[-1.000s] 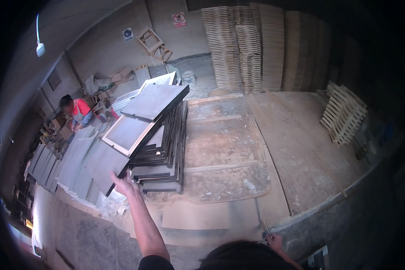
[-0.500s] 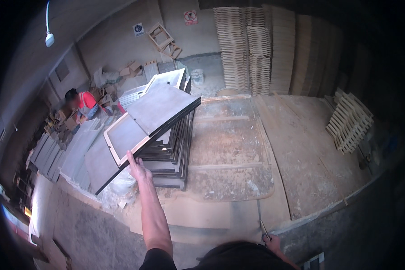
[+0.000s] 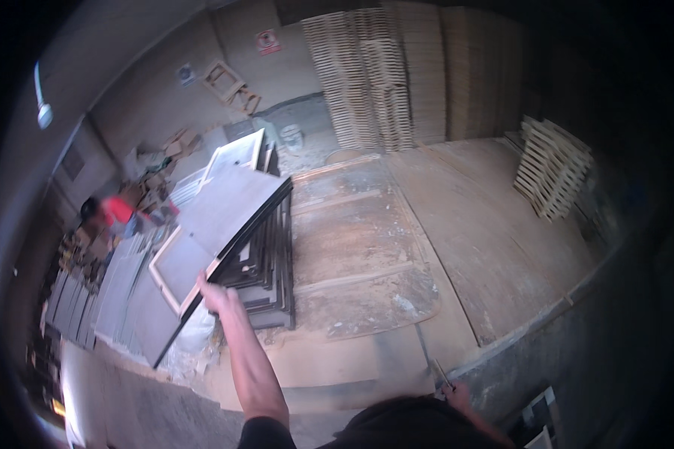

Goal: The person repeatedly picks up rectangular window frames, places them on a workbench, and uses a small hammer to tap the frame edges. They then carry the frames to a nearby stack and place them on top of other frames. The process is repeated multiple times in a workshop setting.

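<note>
- Dusty workshop, concrete walls, big worn wooden floor (image 3: 457, 247) taking up the middle.
- Far left: person in a red top (image 3: 112, 212) crouched among scattered offcuts and flat grey sheets (image 3: 90, 299) laid in rows.
- Left hand (image 3: 211, 293) raised on an outstretched arm, fingers closed on the near edge of a large dark panel (image 3: 225, 217); panel tilted, one end up, lower corner hanging past the pile toward the floor.
- Panel rests across a stack of dark frames (image 3: 266, 269); a light-framed panel (image 3: 236, 153) stands upright behind it.
- Progress, judged: panel lifted off the stack at one edge only, not yet clear of it; stack looks tall, so plenty left.
- Right hand (image 3: 457, 395) low near the lower edge, appears to hold a thin stick-like tool (image 3: 438, 372); grip itself too small to tell.
- Right side: stacked pale slatted pallets (image 3: 397, 75) against the back wall, another leaning pallet pile (image 3: 550, 176) far right.
- Nothing sits on the open floor beside the stack.
</note>
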Motion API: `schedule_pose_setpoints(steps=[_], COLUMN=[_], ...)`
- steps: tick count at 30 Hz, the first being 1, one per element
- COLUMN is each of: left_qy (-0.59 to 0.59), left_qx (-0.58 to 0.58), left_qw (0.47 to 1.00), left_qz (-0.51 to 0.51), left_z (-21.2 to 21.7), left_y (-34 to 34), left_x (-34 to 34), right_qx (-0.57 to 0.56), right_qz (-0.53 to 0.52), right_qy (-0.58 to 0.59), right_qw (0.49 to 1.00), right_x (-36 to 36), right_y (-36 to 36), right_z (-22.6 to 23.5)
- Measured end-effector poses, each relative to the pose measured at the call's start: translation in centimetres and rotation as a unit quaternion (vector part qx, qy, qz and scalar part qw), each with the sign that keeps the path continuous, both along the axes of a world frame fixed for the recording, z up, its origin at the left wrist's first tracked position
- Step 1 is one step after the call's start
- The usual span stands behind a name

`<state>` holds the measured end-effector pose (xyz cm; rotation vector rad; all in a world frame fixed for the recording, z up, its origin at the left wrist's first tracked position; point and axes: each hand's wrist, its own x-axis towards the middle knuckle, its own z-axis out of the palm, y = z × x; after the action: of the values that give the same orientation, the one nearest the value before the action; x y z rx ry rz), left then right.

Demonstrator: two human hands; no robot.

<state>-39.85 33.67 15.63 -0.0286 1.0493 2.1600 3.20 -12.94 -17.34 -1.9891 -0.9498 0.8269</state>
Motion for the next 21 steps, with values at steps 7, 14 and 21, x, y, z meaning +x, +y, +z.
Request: schedule_pose_setpoints(steps=[7, 14, 21], left_qy=[0.053, 0.012, -0.032], left_qx=[0.191, 0.149, 0.163], left_qw=[0.979, 0.989, 0.983], left_qz=[-0.037, -0.010, -0.083], left_z=[-5.7, -6.5, 1.6], left_y=[-8.2, -17.4, -23.0], left_x=[-3.6, -4.2, 1.3], right_qx=[-0.007, -0.051, 0.113], right_qz=[0.008, 0.039, -0.041], right_qy=[-0.034, -0.051, 0.128], right_qw=[0.999, 0.997, 0.984], right_x=[0.6, 2.6, 1.8], right_y=[-1.4, 0.2, 8.7], right_z=[-2.8, -0.3, 10.5])
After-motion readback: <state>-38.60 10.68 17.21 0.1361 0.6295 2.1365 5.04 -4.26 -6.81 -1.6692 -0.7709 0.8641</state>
